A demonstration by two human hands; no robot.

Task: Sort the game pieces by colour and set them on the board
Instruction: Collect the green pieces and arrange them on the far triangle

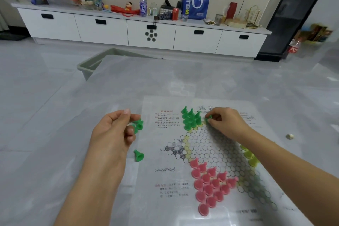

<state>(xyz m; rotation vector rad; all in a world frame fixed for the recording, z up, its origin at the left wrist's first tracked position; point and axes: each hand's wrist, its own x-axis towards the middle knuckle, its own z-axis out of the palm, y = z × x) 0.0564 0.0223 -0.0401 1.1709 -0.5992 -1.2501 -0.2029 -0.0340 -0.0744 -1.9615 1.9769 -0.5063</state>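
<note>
A paper game board (216, 145) with a hexagon grid lies on the grey floor. Several green pieces (190, 117) stand clustered at its far point. Several pink pieces (211, 183) fill the near point, and a few yellow-green pieces (250, 155) sit at the right. My right hand (225, 121) pinches a green piece (208, 118) just right of the green cluster. My left hand (113, 130) holds a few green pieces (138, 124) left of the board. One green piece (138, 155) lies loose on its side below that hand.
A grey plastic bin (91, 67) sits on the floor beyond the board. A long white cabinet (146, 31) with clutter on top runs along the wall. A small white die (290, 136) lies right of the board, and a cola bottle (293, 47) stands far right.
</note>
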